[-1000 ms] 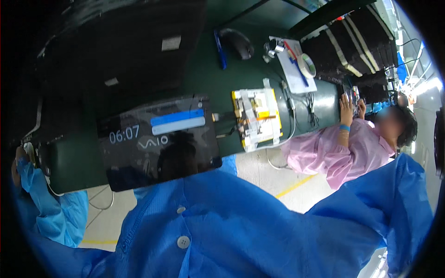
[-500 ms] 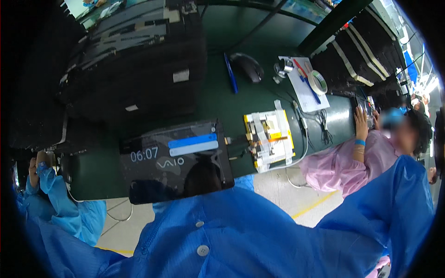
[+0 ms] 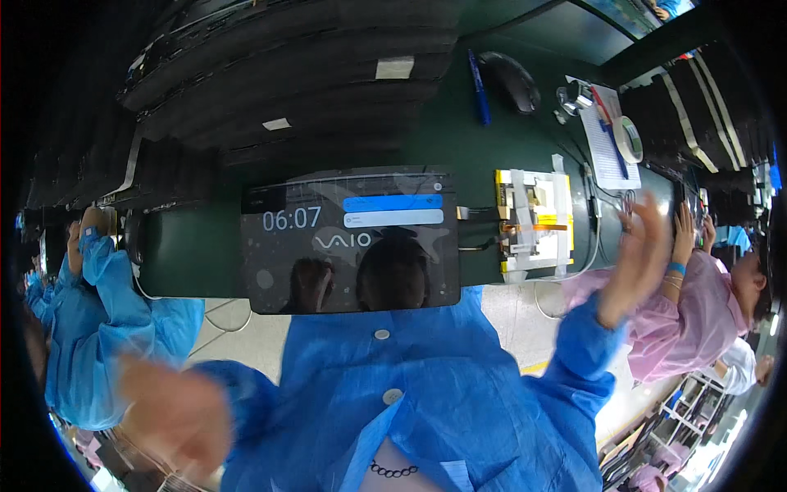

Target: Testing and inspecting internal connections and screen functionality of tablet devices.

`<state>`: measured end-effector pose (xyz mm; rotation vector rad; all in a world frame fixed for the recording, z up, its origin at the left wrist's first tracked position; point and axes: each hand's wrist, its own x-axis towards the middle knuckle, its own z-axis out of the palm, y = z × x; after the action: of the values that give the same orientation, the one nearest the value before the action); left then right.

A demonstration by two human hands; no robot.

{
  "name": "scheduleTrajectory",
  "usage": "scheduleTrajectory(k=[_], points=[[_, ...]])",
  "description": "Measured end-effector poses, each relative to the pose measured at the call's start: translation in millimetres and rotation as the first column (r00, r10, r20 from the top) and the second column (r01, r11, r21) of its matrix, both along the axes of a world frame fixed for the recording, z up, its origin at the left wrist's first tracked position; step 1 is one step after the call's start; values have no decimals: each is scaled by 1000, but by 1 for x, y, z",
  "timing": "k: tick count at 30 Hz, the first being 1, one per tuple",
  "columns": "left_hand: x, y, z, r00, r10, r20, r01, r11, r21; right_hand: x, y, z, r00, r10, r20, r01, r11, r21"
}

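A black tablet (image 3: pixel 352 279) with a lit screen lies on the green bench's near edge, in front of my body. Thin flat cables (image 3: pixel 477 213) run from its right side to a white, yellow-edged pack (image 3: pixel 559 197) with tape strips and small circuit parts on it. My right hand (image 3: pixel 643 258) is raised at the right, just beyond the pack and apart from it; its blurred fingers look stretched out, with nothing visible in them. My left hand (image 3: pixel 176 418) hangs low at the left, away from the bench, its fingers smeared by motion.
Beyond the tablet rise stacked black trays (image 3: pixel 295 90). A blue pen (image 3: pixel 479 86), a dark mouse (image 3: pixel 510 80), a tape roll (image 3: pixel 628 139) and a paper sheet (image 3: pixel 602 156) lie at the back right. Co-workers in pink (image 3: pixel 684 320) and light blue (image 3: pixel 102 328) sit on either side.
Both my hands have come into view, the right one raised at the right, the left one low at the left. The view has shifted, and the tablet appears straighter.
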<state>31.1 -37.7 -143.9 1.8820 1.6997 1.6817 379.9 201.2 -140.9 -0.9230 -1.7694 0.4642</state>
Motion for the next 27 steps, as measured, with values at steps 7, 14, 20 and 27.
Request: scheduleTrajectory(k=[7,14,20,27], points=[[15,22,-36,885,1,-465,-270,814,-514,-34,12,-74,923,56,380,-7,992,-129],[-13,44,-30,811,383,-441,-544,772,-329,-24,-5,-71,942,-16,336,31,999,-37],[-18,15,-57,858,514,16,-457,776,-435,-26,-62,-70,988,112,107,-96,984,-148],[-8,6,-58,929,296,223,-138,836,-532,-70,-101,-82,967,253,-27,-251,928,-274]])
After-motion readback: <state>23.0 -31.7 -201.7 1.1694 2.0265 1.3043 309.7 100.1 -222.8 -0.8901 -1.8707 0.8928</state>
